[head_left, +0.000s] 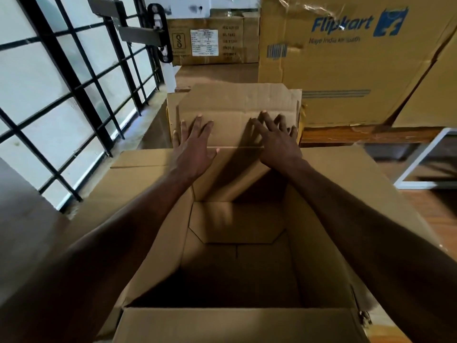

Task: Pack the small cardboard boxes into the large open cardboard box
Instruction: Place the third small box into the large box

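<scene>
The large open cardboard box (158,243) fills the lower half of the view, its inside bare and dark. Its far flap (237,100) is folded outward and lies away from me. My left hand (195,147) rests flat on that flap with fingers spread. On the flap's right part lies my right hand (274,139), also with fingers apart and slightly curled. Neither hand holds anything. No small box is inside the large one.
A big Flipkart-printed carton (346,58) stands at the back right. A labelled brown carton (212,40) sits on another carton behind the flap. A black-barred window (61,95) runs along the left. A white frame (425,162) leans at the right on the wooden floor.
</scene>
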`<state>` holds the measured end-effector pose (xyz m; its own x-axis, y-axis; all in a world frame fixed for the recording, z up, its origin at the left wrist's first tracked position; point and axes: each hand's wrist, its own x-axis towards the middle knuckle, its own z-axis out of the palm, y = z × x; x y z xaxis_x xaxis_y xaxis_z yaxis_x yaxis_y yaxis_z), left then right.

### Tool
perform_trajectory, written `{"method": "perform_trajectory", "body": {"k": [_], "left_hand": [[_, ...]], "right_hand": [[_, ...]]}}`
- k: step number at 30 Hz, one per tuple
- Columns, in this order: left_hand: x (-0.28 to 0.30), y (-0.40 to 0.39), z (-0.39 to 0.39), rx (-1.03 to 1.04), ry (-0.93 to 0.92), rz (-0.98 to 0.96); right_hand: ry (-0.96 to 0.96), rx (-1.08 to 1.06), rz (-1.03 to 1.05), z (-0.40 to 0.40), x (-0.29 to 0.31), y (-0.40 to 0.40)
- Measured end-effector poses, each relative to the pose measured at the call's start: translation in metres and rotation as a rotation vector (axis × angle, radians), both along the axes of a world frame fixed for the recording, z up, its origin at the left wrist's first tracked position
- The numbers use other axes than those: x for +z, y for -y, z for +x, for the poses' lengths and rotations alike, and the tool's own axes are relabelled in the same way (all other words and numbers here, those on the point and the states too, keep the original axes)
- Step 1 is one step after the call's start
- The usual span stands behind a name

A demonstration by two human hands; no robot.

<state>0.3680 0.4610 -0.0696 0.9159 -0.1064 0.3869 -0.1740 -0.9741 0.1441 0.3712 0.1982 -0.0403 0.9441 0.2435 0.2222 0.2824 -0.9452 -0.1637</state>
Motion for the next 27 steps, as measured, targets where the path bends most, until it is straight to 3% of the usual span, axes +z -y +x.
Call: {"method": "perform_trajectory", "body": {"k": [15, 27], "left_hand": [[0.028, 0.022, -0.052, -0.075, 0.055, -0.047], [0.032, 0.028, -0.126, -0.104, 0.041, -0.062]], "right_hand": [[0.155, 0.031, 0.017, -0.053, 0.014, 0.000], [0.058, 0.008, 0.047, -0.132, 0.012, -0.001]]}}
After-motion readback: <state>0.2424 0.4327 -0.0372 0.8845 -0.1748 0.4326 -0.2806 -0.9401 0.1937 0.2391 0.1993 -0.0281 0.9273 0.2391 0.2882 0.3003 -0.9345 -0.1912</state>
